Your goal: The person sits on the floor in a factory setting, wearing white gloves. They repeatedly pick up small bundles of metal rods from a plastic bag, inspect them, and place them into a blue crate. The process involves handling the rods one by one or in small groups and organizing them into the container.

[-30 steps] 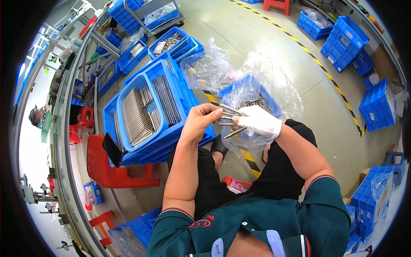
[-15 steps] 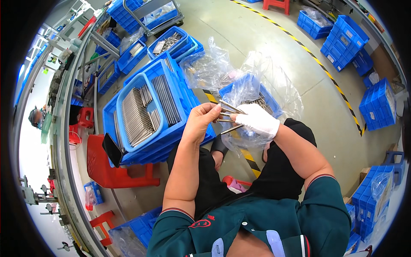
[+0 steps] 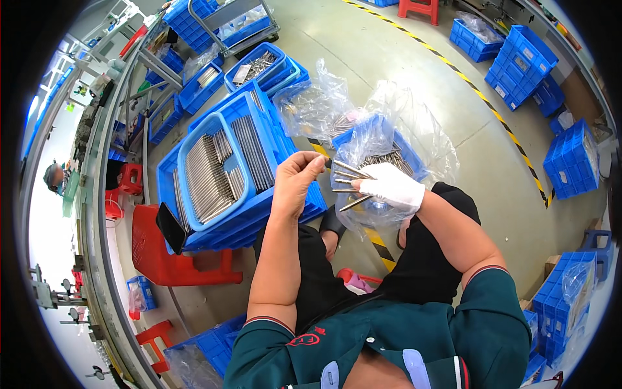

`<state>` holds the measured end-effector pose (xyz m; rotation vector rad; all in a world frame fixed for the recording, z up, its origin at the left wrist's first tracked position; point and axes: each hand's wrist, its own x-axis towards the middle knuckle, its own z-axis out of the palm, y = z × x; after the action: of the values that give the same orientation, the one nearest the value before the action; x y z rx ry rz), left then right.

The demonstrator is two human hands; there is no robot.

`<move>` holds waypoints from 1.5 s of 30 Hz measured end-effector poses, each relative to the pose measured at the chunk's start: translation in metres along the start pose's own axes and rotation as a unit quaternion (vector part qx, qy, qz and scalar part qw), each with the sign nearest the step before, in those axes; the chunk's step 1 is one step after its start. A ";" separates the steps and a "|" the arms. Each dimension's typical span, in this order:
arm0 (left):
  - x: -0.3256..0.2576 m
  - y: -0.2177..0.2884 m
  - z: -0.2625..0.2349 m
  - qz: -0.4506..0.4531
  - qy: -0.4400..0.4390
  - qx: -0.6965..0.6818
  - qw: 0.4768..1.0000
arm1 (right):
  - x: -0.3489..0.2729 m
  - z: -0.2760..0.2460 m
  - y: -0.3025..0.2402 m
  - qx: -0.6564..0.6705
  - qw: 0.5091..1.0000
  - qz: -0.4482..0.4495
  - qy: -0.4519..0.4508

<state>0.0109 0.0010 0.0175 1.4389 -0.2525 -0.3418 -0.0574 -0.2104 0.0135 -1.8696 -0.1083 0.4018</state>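
Sorting step: gloved right hand [image 3: 392, 187] clenches a fan of metal rods [image 3: 350, 176] above the bag-lined crate [image 3: 363, 139]; bare left hand [image 3: 295, 181] pinches one rod tip. Next, presumably: carry it toward ten o'clock into the tray [image 3: 214, 165].

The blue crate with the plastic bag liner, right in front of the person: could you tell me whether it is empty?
Not empty. The blue crate holds metal rods inside its open clear bag liner.

Clear plastic bag [image 3: 395, 139] lining the blue crate just beyond the hands, crumpled open. Second clear bag [image 3: 314, 104] just left and farther. Small pale label [image 3: 243, 73], perhaps paper, in far blue crate. Dark phone screen [image 3: 170, 227] at left.
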 end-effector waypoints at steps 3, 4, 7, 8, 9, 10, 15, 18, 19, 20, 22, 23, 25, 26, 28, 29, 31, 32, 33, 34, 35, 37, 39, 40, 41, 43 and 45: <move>-0.001 0.000 0.003 -0.015 -0.029 -0.011 0.999 | -0.002 0.002 -0.007 -0.016 1.000 -0.002 -0.021; 0.000 0.000 0.002 -0.021 -0.043 -0.011 0.999 | -0.002 0.002 -0.009 -0.013 1.000 -0.003 -0.024; 0.000 -0.002 0.000 -0.030 -0.060 -0.014 0.998 | -0.003 0.002 -0.011 -0.002 0.999 -0.008 -0.033; -0.001 -0.002 0.000 -0.030 -0.065 -0.016 0.997 | -0.004 0.002 -0.010 0.003 0.999 -0.009 -0.036; -0.001 -0.002 0.000 -0.030 -0.069 -0.018 0.997 | -0.004 0.002 -0.010 0.009 0.999 -0.009 -0.039; -0.001 -0.001 -0.001 -0.030 -0.072 -0.020 0.997 | -0.005 0.001 -0.012 0.007 0.999 -0.009 -0.043; -0.003 0.004 -0.002 -0.030 -0.086 -0.024 0.996 | -0.009 -0.001 -0.016 0.029 0.997 -0.006 -0.068; -0.003 0.002 -0.004 -0.043 -0.088 -0.032 0.995 | -0.010 0.000 -0.018 0.017 0.998 -0.007 -0.061; -0.002 0.000 -0.005 -0.049 -0.090 -0.033 0.994 | -0.010 0.001 -0.017 0.008 0.999 -0.013 -0.051; -0.002 -0.002 -0.005 -0.047 -0.086 -0.038 0.994 | -0.008 0.002 -0.014 -0.001 0.999 -0.020 -0.040; -0.001 -0.006 -0.004 -0.045 -0.080 -0.048 0.995 | -0.008 0.004 -0.013 -0.006 0.999 -0.025 -0.030; -0.001 -0.008 -0.003 -0.054 -0.079 -0.082 0.992 | -0.008 0.004 -0.014 -0.002 0.999 -0.025 -0.030; -0.001 -0.011 0.000 -0.073 -0.078 -0.149 0.983 | -0.008 0.004 -0.015 0.020 0.999 -0.013 -0.030; -0.001 -0.011 0.002 -0.088 -0.074 -0.178 0.977 | -0.008 0.004 -0.016 0.037 0.999 -0.002 -0.031; 0.000 -0.011 0.004 -0.118 -0.067 -0.234 0.963 | -0.007 0.003 -0.015 0.059 0.998 0.008 -0.033; -0.001 -0.009 0.007 -0.114 -0.067 -0.233 0.963 | -0.007 0.002 -0.013 0.064 0.997 0.007 -0.034; 0.000 -0.014 0.007 -0.114 -0.076 -0.239 0.961 | -0.006 0.003 -0.012 0.069 0.997 0.010 -0.033; 0.000 -0.016 0.006 -0.114 -0.080 -0.242 0.960 | -0.006 0.004 -0.012 0.069 0.997 0.013 -0.032; 0.000 -0.016 0.006 -0.122 -0.094 -0.254 0.955 | -0.007 0.005 -0.012 0.069 0.997 0.017 -0.030; -0.001 -0.015 0.006 -0.129 -0.107 -0.268 0.949 | -0.007 0.006 -0.011 0.078 0.996 0.012 -0.028; -0.002 -0.015 0.007 -0.137 -0.121 -0.281 0.942 | -0.007 0.007 -0.008 0.087 0.996 0.007 -0.026; 0.001 -0.025 0.005 -0.143 -0.134 -0.318 0.927 | -0.008 0.008 -0.008 0.092 0.995 0.000 -0.023; 0.001 -0.030 0.003 -0.143 -0.140 -0.334 0.921 | -0.008 0.009 -0.011 0.084 0.996 -0.006 -0.021; 0.000 -0.029 0.003 -0.143 -0.141 -0.332 0.922 | -0.009 0.009 -0.013 0.075 0.997 -0.008 -0.022; 0.000 -0.028 0.004 -0.142 -0.141 -0.331 0.922 | -0.010 0.008 -0.016 0.066 0.998 -0.010 -0.023; 0.000 -0.021 0.005 -0.140 -0.149 -0.303 0.931 | -0.011 0.009 -0.016 0.063 0.998 -0.006 -0.024; 0.000 -0.020 0.004 -0.148 -0.158 -0.294 0.931 | -0.012 0.010 -0.015 0.075 0.997 0.006 -0.025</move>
<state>0.0083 -0.0043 -0.0018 0.8189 -0.1705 -0.8270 -0.0698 -0.1996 0.0275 -1.7134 -0.0989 0.4530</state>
